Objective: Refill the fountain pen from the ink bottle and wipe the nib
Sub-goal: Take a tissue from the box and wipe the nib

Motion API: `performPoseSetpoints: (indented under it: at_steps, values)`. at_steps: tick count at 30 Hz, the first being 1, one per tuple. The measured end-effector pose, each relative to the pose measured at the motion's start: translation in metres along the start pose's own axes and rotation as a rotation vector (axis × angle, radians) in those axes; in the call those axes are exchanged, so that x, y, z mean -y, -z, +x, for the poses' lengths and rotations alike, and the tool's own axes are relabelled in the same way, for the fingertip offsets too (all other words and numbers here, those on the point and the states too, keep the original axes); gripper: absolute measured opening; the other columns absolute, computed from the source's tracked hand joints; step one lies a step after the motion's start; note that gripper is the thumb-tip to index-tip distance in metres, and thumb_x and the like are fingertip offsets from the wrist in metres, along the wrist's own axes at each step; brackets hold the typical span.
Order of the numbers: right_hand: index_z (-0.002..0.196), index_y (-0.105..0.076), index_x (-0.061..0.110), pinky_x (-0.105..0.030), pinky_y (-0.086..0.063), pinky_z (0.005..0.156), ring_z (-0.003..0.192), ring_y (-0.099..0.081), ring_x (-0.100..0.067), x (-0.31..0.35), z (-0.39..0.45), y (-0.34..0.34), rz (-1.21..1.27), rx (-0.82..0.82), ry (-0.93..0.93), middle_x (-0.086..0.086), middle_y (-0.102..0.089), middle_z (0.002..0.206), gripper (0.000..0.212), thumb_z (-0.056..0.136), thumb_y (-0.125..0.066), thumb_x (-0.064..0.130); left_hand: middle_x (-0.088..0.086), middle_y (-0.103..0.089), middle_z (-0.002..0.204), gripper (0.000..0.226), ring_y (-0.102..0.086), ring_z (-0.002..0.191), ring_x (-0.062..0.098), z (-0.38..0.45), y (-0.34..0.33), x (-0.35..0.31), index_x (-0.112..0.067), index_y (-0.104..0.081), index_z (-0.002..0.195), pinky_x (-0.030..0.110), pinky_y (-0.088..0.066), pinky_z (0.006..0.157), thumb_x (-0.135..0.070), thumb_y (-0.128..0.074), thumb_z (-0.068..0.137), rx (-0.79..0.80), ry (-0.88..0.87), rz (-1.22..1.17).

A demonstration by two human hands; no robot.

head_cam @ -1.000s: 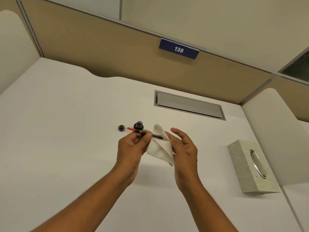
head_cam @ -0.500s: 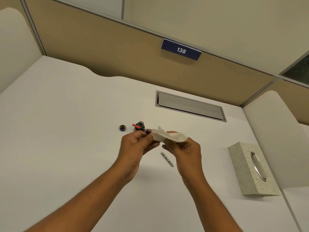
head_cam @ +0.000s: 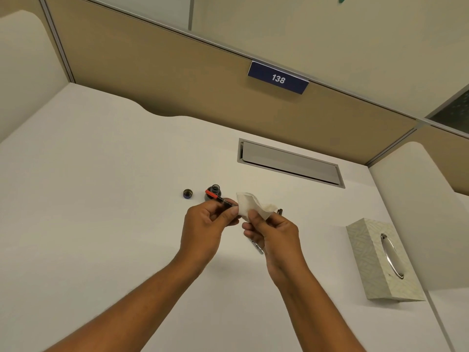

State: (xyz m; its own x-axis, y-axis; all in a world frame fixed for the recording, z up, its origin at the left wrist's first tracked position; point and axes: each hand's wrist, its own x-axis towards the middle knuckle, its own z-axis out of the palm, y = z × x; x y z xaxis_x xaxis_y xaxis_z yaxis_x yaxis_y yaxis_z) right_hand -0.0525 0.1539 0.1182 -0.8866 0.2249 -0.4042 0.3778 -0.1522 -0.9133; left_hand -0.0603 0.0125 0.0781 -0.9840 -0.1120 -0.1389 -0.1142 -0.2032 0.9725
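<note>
- White bench (head_cam: pixel 101 199) carries everything in view; both hands are raised just above its middle.
- Left hand (head_cam: pixel 205 224) has its fingers curled round the pen (head_cam: pixel 218 198), whose red end sticks out up and to the left, in front of the ink bottle (head_cam: pixel 214 191).
- Right hand (head_cam: pixel 274 232) pinches a white tissue (head_cam: pixel 251 205) between thumb and fingers; the tissue is folded over the pen's other end, so the nib is hidden.
- The two hands are almost touching at the tissue.
- The ink bottle stands open on the bench just behind the left hand, with its cap (head_cam: pixel 187 193) lying a little to its left.
- A thin silver pen part (head_cam: pixel 257 247) lies on the bench under the right hand, mostly covered by it.
- A patterned tissue box (head_cam: pixel 375 262) sits well to the right.
- A grey hatch (head_cam: pixel 289 162) is set in the bench behind, and a blue sign (head_cam: pixel 278 78) reading 138 hangs on the tan partition.
</note>
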Motion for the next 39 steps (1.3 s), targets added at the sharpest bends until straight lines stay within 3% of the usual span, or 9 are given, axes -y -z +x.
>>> performPoseSetpoints:
  at_steps: [4, 8, 13, 18, 26, 30, 33, 36, 39]
  values:
    - [0.097, -0.077, 0.010, -0.032, -0.062, 0.075, 0.074, -0.075, -0.019, -0.005, 0.002, -0.004, 0.097, -0.067, -0.060, -0.008, -0.078, 0.081, 0.009, 0.088, -0.078, 0.014, -0.006, -0.084, 0.090, 0.008, -0.080, 0.084, 0.015, -0.003, -0.003, 0.002, -0.019, -0.080, 0.101, 0.027, -0.065, 0.080, -0.017, -0.073, 0.096, -0.086, -0.011, 0.007]
    - [0.113, -0.065, 0.012, -0.029, -0.062, 0.061, 0.065, -0.074, -0.020, -0.002, 0.003, -0.002, -0.008, -0.173, 0.049, -0.004, -0.078, 0.072, 0.030, 0.087, -0.081, 0.014, -0.002, -0.084, 0.095, 0.016, -0.079, 0.091, 0.019, 0.003, 0.006, -0.002, -0.015, -0.080, 0.107, 0.038, -0.064, 0.085, -0.024, -0.075, 0.094, -0.208, 0.015, -0.085]
    - [0.114, -0.065, 0.016, -0.028, -0.059, 0.058, 0.063, -0.075, -0.021, -0.003, -0.003, -0.008, -0.192, -0.098, 0.169, -0.007, -0.080, 0.076, 0.029, 0.089, -0.078, 0.016, 0.002, -0.082, 0.110, 0.018, -0.075, 0.111, 0.023, 0.005, 0.009, -0.012, -0.010, -0.079, 0.108, 0.046, -0.061, 0.097, -0.021, -0.075, 0.094, -0.075, 0.151, -0.274]
    - [0.110, -0.065, 0.027, -0.019, -0.060, 0.066, 0.078, -0.079, -0.019, -0.001, -0.010, -0.012, -0.156, 0.014, 0.198, -0.001, -0.083, 0.092, 0.024, 0.095, -0.069, 0.009, 0.006, -0.079, 0.120, 0.026, -0.074, 0.115, 0.024, 0.001, 0.006, -0.008, -0.009, -0.076, 0.117, 0.053, -0.063, 0.091, -0.023, -0.074, 0.095, -0.020, 0.263, -0.354]
    - [0.117, -0.054, 0.027, -0.030, -0.062, 0.077, 0.085, -0.078, -0.017, -0.005, -0.011, -0.010, -0.320, 0.030, 0.337, 0.007, -0.082, 0.092, 0.026, 0.098, -0.065, 0.014, 0.010, -0.083, 0.105, 0.022, -0.079, 0.102, 0.025, 0.000, 0.006, -0.007, -0.003, -0.073, 0.114, 0.040, -0.063, 0.092, -0.017, -0.070, 0.098, -0.106, 0.274, -0.415]
    - [0.110, -0.067, 0.023, -0.037, -0.063, 0.079, 0.091, -0.077, -0.022, -0.003, -0.013, -0.010, -0.254, 0.033, 0.338, 0.000, -0.081, 0.094, 0.012, 0.103, -0.057, 0.026, 0.009, -0.083, 0.098, 0.017, -0.079, 0.099, 0.024, 0.002, 0.007, -0.008, 0.000, -0.076, 0.107, 0.034, -0.062, 0.091, -0.014, -0.071, 0.097, -0.143, 0.236, -0.423]
    - [0.097, -0.076, 0.011, -0.038, -0.063, 0.080, 0.097, -0.076, -0.029, 0.004, -0.010, -0.007, -0.040, 0.071, 0.177, -0.012, -0.079, 0.101, 0.040, 0.106, -0.046, 0.035, 0.013, -0.082, 0.104, 0.019, -0.079, 0.102, 0.026, 0.003, 0.009, -0.011, 0.002, -0.076, 0.108, 0.036, -0.062, 0.093, -0.012, -0.070, 0.098, -0.098, 0.196, -0.383]
    - [0.100, -0.074, 0.004, -0.032, -0.063, 0.078, 0.099, -0.075, -0.033, 0.009, -0.006, -0.004, -0.085, 0.094, 0.184, -0.012, -0.080, 0.097, 0.015, 0.096, -0.068, 0.017, 0.009, -0.083, 0.103, 0.015, -0.080, 0.100, 0.025, 0.001, 0.009, -0.014, 0.000, -0.077, 0.108, 0.034, -0.063, 0.091, -0.009, -0.069, 0.098, -0.043, 0.160, -0.310]
    - [0.113, -0.072, 0.009, -0.028, -0.064, 0.076, 0.094, -0.078, -0.024, 0.010, -0.004, -0.006, -0.143, 0.115, 0.193, -0.009, -0.082, 0.094, 0.020, 0.092, -0.072, 0.008, 0.008, -0.084, 0.101, 0.013, -0.081, 0.096, 0.023, -0.002, 0.006, -0.015, -0.004, -0.077, 0.107, 0.030, -0.064, 0.087, -0.007, -0.069, 0.098, -0.008, 0.139, -0.241]
